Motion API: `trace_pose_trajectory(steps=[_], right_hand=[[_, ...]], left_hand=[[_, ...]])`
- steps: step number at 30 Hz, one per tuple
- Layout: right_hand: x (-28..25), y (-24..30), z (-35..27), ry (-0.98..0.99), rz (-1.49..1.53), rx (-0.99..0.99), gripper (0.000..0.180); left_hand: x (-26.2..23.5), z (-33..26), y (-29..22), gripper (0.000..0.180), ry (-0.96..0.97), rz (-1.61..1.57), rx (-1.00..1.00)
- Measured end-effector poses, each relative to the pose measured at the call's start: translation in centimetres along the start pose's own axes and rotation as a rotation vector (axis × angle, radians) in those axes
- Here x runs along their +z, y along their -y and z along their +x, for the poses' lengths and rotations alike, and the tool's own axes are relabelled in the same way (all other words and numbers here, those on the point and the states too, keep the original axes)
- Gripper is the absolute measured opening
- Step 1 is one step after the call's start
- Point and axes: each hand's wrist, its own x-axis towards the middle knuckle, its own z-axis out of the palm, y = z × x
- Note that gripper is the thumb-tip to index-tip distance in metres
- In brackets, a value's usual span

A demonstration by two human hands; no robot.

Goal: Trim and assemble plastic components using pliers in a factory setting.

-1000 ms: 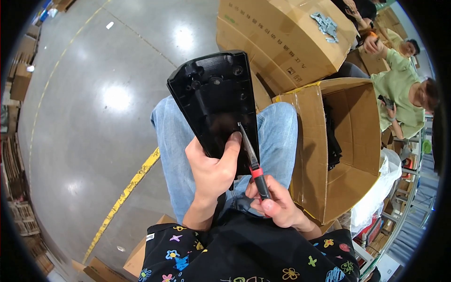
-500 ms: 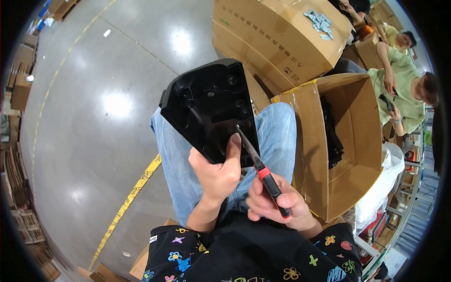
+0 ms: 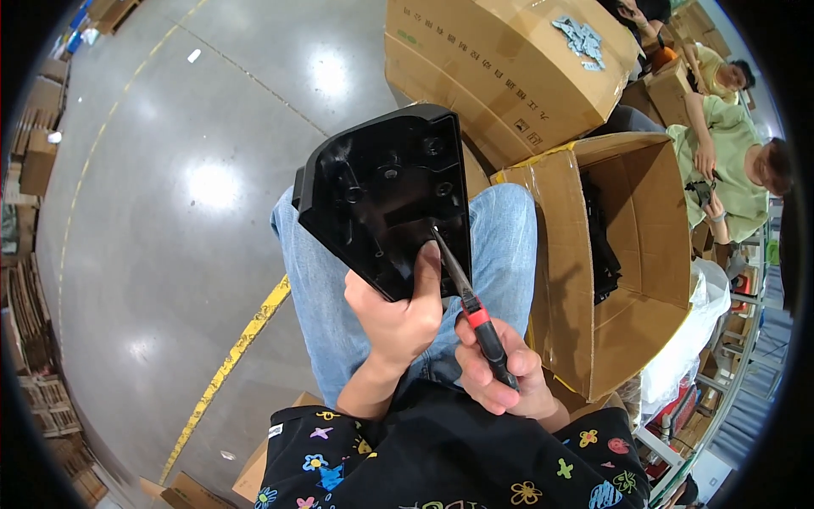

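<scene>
A black plastic housing [image 3: 398, 191], hollow side up with round bosses inside, is held tilted above my knees. My left hand [image 3: 397, 318] grips its near edge, the thumb pressed on the inside and the other fingers hidden underneath. My right hand [image 3: 500, 373] is closed around the red and black handles of a pair of long-nose pliers [image 3: 477, 318]. Their narrow tip reaches into the housing just beyond my left thumb. Whether the jaws pinch anything there is too small to tell.
Right of my knee stands an open cardboard box [image 3: 555, 280] with black parts [image 3: 600, 242] inside. Beyond it is a large carton [image 3: 483, 72] with grey pieces [image 3: 578, 42] on top. A person in a green shirt [image 3: 736, 140] works at the right. Yellow tape [image 3: 225, 382] crosses the floor.
The housing and my left hand have shifted slightly to the right. My right hand's fingers have moved on the pliers' handles, while the tip stays near my left thumb. The co-worker's hands have come together.
</scene>
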Motion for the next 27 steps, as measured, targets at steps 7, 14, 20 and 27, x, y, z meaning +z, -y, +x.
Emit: trace_pose_trajectory(steps=[7, 14, 20, 27], right_hand=[[0.0, -0.1, -0.2, 0.136, 0.249, 0.02, 0.058], [1.1, 0.3, -0.2, 0.117, 0.223, 0.061, 0.055], [2.4, 0.7, 0.0, -0.22, -0.657, -0.126, 0.052], [3.4, 6.9, 0.7, -0.163, -2.506, -0.619, 0.048]], left_hand=[[0.4, 0.4, -0.3, 0.012, -0.006, -0.057, -0.043], [0.1, 0.3, -0.4, 0.013, 0.02, -0.019, -0.003], [0.0, 0.0, -0.5, 0.015, -0.017, 0.041, 0.054], [-0.5, 0.6, 0.2, 0.014, -0.019, 0.149, 0.082]])
